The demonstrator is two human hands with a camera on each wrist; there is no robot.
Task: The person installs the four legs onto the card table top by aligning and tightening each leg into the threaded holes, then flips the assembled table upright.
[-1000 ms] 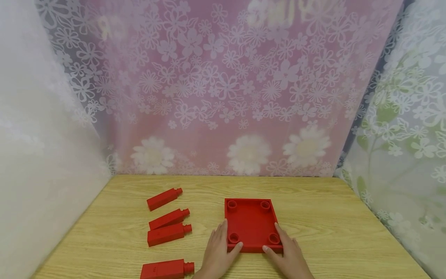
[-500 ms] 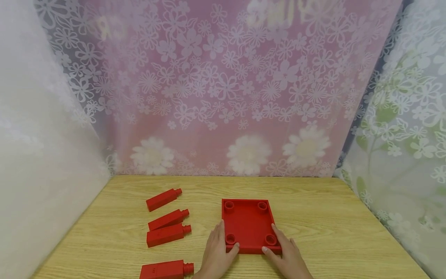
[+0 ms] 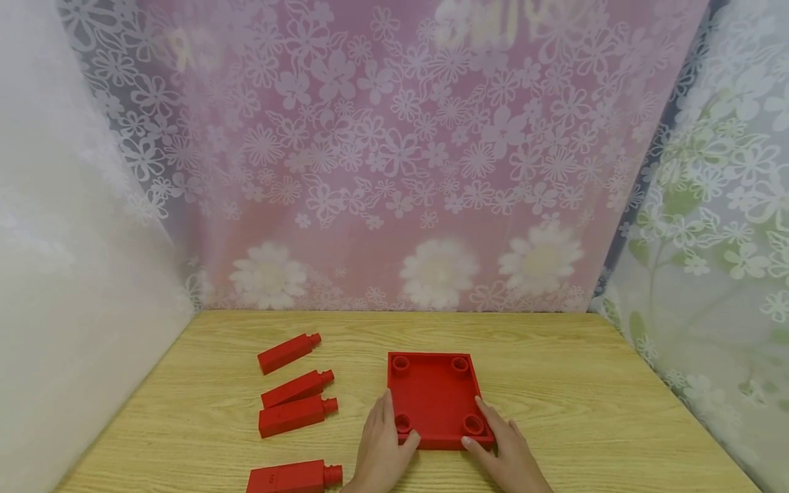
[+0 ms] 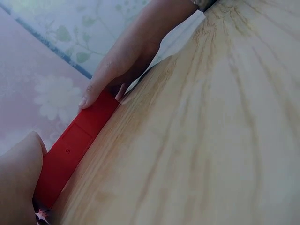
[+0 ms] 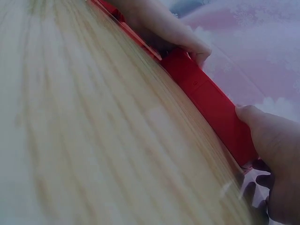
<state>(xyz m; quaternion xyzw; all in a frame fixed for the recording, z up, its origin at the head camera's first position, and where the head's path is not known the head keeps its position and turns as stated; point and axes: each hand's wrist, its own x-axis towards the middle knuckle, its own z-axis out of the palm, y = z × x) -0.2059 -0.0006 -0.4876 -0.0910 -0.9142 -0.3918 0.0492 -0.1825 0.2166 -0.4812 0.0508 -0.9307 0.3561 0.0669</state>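
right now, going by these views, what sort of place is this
Probably a curtained-off work booth: a wood-grain table, a flowered pink sheet behind it, and pale sheets at both sides.

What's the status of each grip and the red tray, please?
Left grip and right grip on near corners of red tray. Tray open side up on table. Four red pegs to its left, apart.

Left hand [image 3: 381, 444] and right hand [image 3: 508, 452] are held pretty much mirrored, well short of the far edge of the surface [image 3: 592, 404], both clamped in a grip, thumbs [image 3: 409, 444] angled inward.
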